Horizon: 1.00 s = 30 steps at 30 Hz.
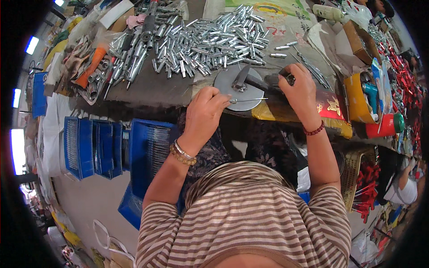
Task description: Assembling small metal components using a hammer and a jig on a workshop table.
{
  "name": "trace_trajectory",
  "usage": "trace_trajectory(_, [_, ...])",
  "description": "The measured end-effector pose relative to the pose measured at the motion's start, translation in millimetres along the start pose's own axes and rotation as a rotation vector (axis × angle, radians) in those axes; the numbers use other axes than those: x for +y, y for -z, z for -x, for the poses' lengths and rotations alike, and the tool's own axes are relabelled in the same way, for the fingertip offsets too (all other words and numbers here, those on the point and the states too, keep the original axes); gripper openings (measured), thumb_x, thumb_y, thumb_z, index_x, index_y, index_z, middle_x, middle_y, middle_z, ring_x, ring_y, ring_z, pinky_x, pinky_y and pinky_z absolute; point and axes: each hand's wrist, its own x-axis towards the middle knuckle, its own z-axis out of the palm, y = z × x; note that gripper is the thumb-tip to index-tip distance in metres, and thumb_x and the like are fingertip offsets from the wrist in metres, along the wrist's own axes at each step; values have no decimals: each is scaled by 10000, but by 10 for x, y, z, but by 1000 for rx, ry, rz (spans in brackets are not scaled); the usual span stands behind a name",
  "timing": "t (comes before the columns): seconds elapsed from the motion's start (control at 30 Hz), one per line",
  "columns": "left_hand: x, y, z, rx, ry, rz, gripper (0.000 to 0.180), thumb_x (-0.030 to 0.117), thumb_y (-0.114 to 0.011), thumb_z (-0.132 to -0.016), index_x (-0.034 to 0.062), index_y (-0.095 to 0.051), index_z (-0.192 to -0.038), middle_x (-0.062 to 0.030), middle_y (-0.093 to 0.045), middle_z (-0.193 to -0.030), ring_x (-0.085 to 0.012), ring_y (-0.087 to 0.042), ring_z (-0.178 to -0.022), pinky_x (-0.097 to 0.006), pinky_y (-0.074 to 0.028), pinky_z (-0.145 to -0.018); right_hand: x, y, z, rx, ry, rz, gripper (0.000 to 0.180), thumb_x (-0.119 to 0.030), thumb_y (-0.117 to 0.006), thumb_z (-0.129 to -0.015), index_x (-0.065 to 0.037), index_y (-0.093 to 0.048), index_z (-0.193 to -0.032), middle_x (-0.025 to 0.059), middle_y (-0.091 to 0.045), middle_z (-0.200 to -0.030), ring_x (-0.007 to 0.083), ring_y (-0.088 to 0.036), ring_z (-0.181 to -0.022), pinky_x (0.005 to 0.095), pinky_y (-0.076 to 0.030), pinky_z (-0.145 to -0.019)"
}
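My left hand pinches a thin metal rod, which points right over the near part of a round grey metal plate. A hammer lies with its head on the plate, its dark handle reaching right. My right hand is closed, thumb and forefinger curled round the end of that handle. Behind the plate spreads a large heap of short silver metal tubes. A few loose tubes and several thin rods lie beyond my right hand.
Tools and an orange-handled piece crowd the bench's left. A yellow container, a red jar with green lid and a cardboard box stand at right. Blue bins of rods sit below the bench edge; red parts fill a basket.
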Motion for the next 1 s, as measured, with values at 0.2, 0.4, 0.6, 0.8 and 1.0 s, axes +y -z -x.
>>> trace_trajectory(0.2, [-9,-15,13,10,-3,-16,204,35,-760,-857,73,-748,-1057,-102,-610,-958,-311,-629,-871,-396,-514,-740,-143,-11,50,-49,-117,-199,178,-129,-747,-851,-4,-682,-959,168,-680,-953,383,-664,-898,443,-530,-790])
trace_trajectory(0.4, [-29,-18,24,10,-7,-19,217,35,-763,-854,79,-750,-1066,-94,-608,-957,-309,-628,-871,-405,-511,-736,36,85,24,-25,-79,-154,186,-110,-730,-875,1,-698,-1021,180,-689,-907,346,-663,-791,419,-527,-747])
trace_trajectory(0.6, [-17,-7,16,13,-2,-29,211,31,-764,-849,74,-752,-1055,-96,-610,-957,-309,-626,-868,-406,-512,-738,25,112,-14,-212,-439,-545,186,-130,-724,-928,26,-685,-1022,88,-671,-832,172,-601,-749,336,-511,-731])
trace_trajectory(0.8, [-33,-13,23,25,-24,-31,215,23,-768,-836,61,-747,-1047,-102,-613,-956,-312,-634,-869,-413,-518,-732,-431,-84,160,-226,-247,-701,143,-89,-729,-914,13,-678,-1001,67,-642,-846,189,-588,-764,347,-476,-701])
trace_trajectory(1.0, [-56,-29,16,35,-35,-53,202,40,-773,-832,60,-743,-1031,-108,-620,-952,-316,-641,-856,-418,-526,-720,-687,-325,238,-86,282,-371,194,-13,-762,-791,-31,-633,-935,110,-630,-1047,352,-598,-1000,454,-448,-843])
